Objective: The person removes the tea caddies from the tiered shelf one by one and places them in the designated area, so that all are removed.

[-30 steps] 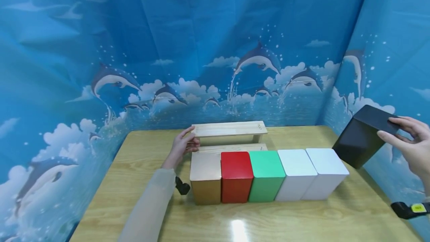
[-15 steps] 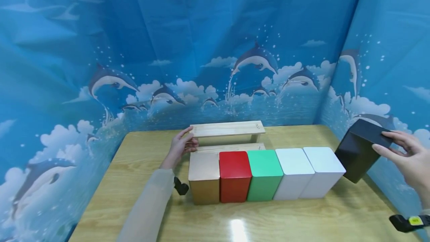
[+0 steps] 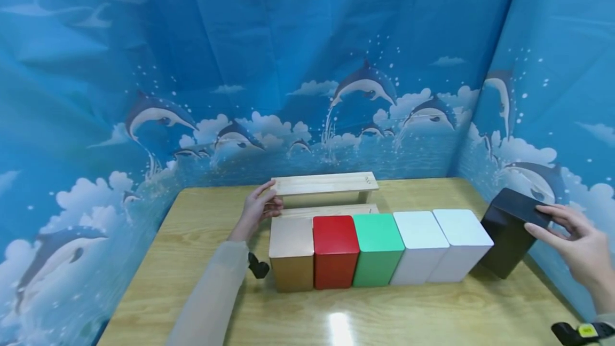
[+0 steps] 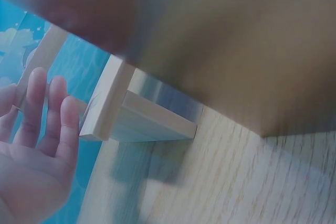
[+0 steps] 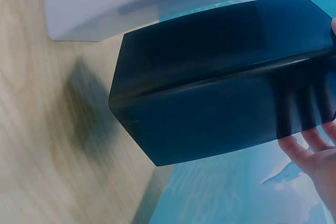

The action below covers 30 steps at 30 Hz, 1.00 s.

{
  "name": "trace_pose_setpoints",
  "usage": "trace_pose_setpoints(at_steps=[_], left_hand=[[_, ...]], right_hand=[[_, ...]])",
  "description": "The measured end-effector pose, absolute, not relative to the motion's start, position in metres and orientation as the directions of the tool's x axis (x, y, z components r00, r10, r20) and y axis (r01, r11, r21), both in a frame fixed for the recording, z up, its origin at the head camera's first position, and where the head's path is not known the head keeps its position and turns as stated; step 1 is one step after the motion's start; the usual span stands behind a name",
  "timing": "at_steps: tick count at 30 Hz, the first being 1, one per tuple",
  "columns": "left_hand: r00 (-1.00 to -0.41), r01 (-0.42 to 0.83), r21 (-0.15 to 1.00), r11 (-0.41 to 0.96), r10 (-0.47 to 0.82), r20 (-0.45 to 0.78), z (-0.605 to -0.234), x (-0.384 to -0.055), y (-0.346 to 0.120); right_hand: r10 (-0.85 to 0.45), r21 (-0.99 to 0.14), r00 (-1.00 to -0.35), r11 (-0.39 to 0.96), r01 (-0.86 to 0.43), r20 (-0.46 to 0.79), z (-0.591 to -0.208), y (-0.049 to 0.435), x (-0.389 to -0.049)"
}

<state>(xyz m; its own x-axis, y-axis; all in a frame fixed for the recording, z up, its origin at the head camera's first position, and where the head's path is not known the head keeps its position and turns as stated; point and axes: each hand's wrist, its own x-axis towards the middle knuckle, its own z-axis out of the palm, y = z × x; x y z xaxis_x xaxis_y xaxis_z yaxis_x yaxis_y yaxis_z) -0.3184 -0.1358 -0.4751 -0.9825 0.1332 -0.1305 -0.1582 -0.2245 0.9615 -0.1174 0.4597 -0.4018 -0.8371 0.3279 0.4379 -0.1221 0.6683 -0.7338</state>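
My right hand pinches the upper end of a matte black rectangular box, fingers on one side and thumb on the other. The box tilts close over the table, right of a row of similar boxes; in the right wrist view a shadow lies apart from its lower end. At the row's far side, my left hand holds the left end of a two-level pale wooden rack. The row runs gold box, red box, green box, then two white boxes, all upright.
The light wood table is bordered at the back and right by blue dolphin-print curtains. The gold box stands just right of my left wrist and blocks much of the left wrist view. The boxes partly hide the rack's lower plank.
My right hand has lowered the black box toward the table, slightly leftward, and the box leans less. The left hand stays on the rack; the row of boxes has not moved.
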Motion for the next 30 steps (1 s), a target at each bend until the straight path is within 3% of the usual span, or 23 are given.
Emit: trace_pose_setpoints(at_steps=[15, 30], left_hand=[[-0.979, -0.183, 0.961, -0.208, 0.133, -0.157, -0.475, -0.320, -0.141], [-0.976, -0.191, 0.956, -0.221, 0.146, -0.161, -0.471, -0.318, -0.137]], right_hand=[[0.353, -0.784, -0.861, 0.616, -0.079, 0.365, -0.421, 0.458, -0.105], [0.253, -0.775, -0.901, 0.619, -0.129, 0.352, -0.428, 0.461, -0.095]])
